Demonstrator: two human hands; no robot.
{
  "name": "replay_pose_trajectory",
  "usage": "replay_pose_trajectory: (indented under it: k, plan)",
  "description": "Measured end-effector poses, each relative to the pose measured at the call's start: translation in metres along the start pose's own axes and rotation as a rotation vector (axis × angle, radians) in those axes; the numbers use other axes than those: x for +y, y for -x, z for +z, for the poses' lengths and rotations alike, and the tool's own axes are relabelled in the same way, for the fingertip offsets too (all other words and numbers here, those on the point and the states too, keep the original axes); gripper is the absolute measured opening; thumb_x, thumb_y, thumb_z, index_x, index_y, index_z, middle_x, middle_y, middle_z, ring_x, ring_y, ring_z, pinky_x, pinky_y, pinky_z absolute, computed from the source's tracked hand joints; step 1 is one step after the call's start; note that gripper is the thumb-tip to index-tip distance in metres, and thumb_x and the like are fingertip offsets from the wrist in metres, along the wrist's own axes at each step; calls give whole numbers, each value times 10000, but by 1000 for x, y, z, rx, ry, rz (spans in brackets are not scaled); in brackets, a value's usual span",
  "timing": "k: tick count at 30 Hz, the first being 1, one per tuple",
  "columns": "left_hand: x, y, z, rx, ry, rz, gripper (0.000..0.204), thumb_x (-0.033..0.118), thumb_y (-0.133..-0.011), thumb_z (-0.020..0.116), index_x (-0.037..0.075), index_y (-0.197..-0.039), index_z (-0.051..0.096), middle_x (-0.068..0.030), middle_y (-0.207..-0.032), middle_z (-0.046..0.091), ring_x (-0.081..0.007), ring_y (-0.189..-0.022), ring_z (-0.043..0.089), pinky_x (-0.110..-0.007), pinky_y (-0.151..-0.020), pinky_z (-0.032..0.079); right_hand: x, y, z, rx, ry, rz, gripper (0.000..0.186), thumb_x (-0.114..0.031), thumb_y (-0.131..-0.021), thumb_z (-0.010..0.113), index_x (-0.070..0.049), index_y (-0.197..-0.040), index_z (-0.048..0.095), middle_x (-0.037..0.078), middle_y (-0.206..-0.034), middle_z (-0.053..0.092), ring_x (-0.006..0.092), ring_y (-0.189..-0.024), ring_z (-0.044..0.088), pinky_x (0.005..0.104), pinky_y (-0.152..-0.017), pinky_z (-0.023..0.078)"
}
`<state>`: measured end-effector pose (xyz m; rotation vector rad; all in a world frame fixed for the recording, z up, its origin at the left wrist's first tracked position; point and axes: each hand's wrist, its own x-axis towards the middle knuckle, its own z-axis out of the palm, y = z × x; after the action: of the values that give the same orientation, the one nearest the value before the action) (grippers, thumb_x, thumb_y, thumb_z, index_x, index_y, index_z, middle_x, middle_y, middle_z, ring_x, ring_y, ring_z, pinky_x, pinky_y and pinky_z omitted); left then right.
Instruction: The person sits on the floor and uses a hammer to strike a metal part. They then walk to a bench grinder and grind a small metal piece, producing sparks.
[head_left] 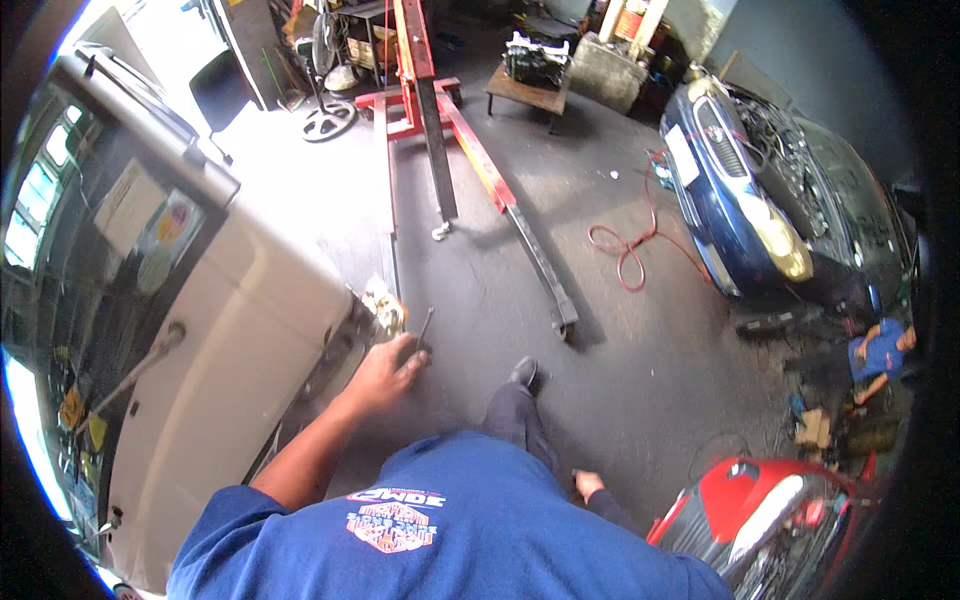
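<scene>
My left hand (390, 372) is closed around a slim metal tool (427, 322) whose thin end sticks up past the fingers; its exact kind is too small to tell. That hand is beside the corner of a pale van (240, 330), close to a whitish bundle (384, 303) at the van's edge. Low at my right side hangs my right hand (586, 484), small and partly cut off by my sleeve, its fingers too indistinct to read. It touches nothing that I can see.
A red engine crane (480, 165) spreads its legs across the floor ahead. Behind it an engine part (535, 60) rests on a low table (528, 92). A red hose (632, 262) loops near a blue car (725, 190). A red car (735, 505) and another person (880, 350) are at right.
</scene>
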<state>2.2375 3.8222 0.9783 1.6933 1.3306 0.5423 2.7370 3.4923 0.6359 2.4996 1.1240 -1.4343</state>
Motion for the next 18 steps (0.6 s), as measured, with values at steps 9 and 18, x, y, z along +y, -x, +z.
replay_pose_trajectory:
  k: [9,18]
  plan:
    - [-4,-195,-25,284,-86,-222,337,297,-1096,575,-25,-1161,647,-236,-938,742,-414,-942,736,-499,-845,549,-225,-267,-222,-293,-185,244,450,-408,-1011,648,17,-1102,766,194,-998,780,317,-817,755,482,-712,599]
    - [-41,-334,-100,613,229,-488,632,556,-1133,467,-4,-895,638,-52,-683,539,-158,-644,527,-359,-612,445,-692,-473,-439,43,-202,-271,272,-317,-1049,665,-47,-1067,687,42,-860,726,148,-669,663,319,-560,520]
